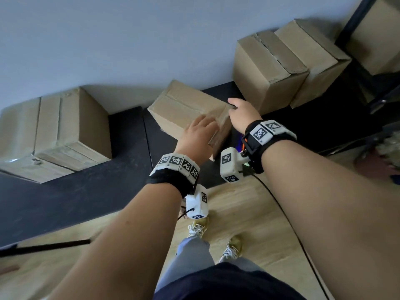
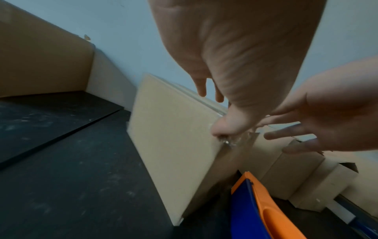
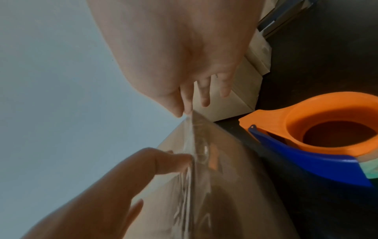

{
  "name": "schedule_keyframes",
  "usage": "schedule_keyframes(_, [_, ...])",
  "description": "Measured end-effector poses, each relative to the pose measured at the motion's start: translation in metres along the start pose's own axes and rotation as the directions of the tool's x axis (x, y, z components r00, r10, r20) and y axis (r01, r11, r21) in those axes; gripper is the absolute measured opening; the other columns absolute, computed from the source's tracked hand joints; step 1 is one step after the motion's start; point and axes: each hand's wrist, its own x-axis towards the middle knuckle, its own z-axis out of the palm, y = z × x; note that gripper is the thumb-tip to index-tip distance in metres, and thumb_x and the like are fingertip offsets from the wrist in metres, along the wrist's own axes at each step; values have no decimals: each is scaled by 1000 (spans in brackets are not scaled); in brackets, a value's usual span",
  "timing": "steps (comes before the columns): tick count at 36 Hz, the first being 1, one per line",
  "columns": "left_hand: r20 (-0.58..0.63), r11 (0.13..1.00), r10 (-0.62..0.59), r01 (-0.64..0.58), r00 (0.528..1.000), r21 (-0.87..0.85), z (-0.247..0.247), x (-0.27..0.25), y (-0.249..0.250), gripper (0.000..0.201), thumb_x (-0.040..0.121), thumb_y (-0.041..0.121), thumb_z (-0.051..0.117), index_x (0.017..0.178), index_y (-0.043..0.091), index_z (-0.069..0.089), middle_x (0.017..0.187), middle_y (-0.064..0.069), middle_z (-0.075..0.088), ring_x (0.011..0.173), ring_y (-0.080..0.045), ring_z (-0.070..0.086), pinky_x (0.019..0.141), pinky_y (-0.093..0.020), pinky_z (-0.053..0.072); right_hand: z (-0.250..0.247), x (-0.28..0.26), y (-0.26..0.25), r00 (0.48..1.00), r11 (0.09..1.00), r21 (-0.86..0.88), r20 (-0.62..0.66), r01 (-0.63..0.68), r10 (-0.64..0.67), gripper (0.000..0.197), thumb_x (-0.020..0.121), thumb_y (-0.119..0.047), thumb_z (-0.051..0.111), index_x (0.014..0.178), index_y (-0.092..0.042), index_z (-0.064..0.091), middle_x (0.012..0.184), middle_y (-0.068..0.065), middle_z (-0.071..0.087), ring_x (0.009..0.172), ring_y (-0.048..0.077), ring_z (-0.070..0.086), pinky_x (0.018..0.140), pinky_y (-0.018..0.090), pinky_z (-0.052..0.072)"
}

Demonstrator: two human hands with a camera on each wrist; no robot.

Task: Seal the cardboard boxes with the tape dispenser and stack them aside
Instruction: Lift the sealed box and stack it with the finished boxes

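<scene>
Cardboard box (image 1: 186, 109): we find it mid-table on the black top (image 1: 65, 198), between a sealed stack at left and unsealed boxes at right.
Sealed stack (image 1: 54, 135): we see it at far left against the wall, its tape glossy.
Left hand (image 1: 198, 137): we lay it spread and flat on the box's near end, thumb pressing clear tape (image 3: 196, 161) over the edge.
Right hand (image 1: 242, 114): its fingers are relaxed, tips on the right corner; it grips nothing.
Tape dispenser (image 3: 319, 145): orange and blue, it lies on the table just right of the box.
Technique: we judge that firm strokes outward from the seam, then down the side, should clear the wrinkles.
Writing: we read none; the wrist cubes carry only black-and-white square markers.
</scene>
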Motion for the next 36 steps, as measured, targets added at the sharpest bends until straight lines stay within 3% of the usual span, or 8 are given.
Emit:
schedule_keyframes(5, [-95,994,-45,54,994,95,-2,-20,-9,50,81,8,57,126,30,59,147,-3,37,137,-27,27,111,-42,24,12,-3,3,999,1000,16,-38,-7,7,47,96,-6,38,138,-19,55,145,4,50,132,25,46,109,34,38])
schedule_keyframes(9, [-164,987,-97,116,982,110,-2,-35,-25,57,77,2,62,124,34,60,113,-7,47,105,-28,44,85,-40,44,22,-11,6,996,998,57,-93,-13,19,47,92,-10,38,126,-28,65,136,-3,59,122,22,54,103,35,43])
schedule_keyframes(12, [-119,984,-168,173,979,36,-4,-44,-35,65,76,-6,53,128,33,54,106,-5,40,99,-24,42,69,-37,48,29,-18,8,995,997,76,-101,8,-1,44,92,-12,40,121,-30,68,128,-8,64,116,17,59,97,27,45])
schedule_keyframes(15, [-152,975,-221,221,963,-20,-5,-50,-45,65,77,-7,50,131,29,53,104,-6,40,100,-25,43,70,-38,48,37,-28,8,992,993,100,-117,58,-46,41,94,-3,40,118,-18,70,125,2,65,115,20,58,92,21,42])
schedule_keyframes(20, [-221,924,-375,344,900,-166,-6,-63,-68,56,81,-9,40,131,15,52,107,-9,51,99,-29,50,75,-36,42,48,-51,2,987,985,134,-131,110,-92,45,86,8,38,110,-11,72,108,9,69,98,20,62,96,34,49])
schedule_keyframes(25, [-237,922,-369,321,899,-215,-8,-75,-78,42,88,0,43,124,15,57,119,-6,62,103,-29,58,80,-32,41,58,-59,5,968,985,-39,-183,168,-172,50,81,10,44,113,-17,72,102,4,68,98,17,61,91,21,44])
schedule_keyframes(29, [-262,935,-334,282,905,-216,-10,-79,-82,38,90,5,50,125,16,62,117,-8,66,105,-29,61,88,-33,44,64,-58,10,953,967,-124,-180,223,-243,47,82,10,49,112,-18,71,98,3,66,92,22,62,89,36,50])
schedule_keyframes(36, [-261,944,-312,266,913,-196,-15,-77,-80,30,92,9,54,117,13,68,107,-12,69,99,-33,63,85,-36,48,67,-58,15,939,950,-162,-176,268,-295,42,82,7,59,113,-19,69,95,-1,63,88,20,63,85,36,53])
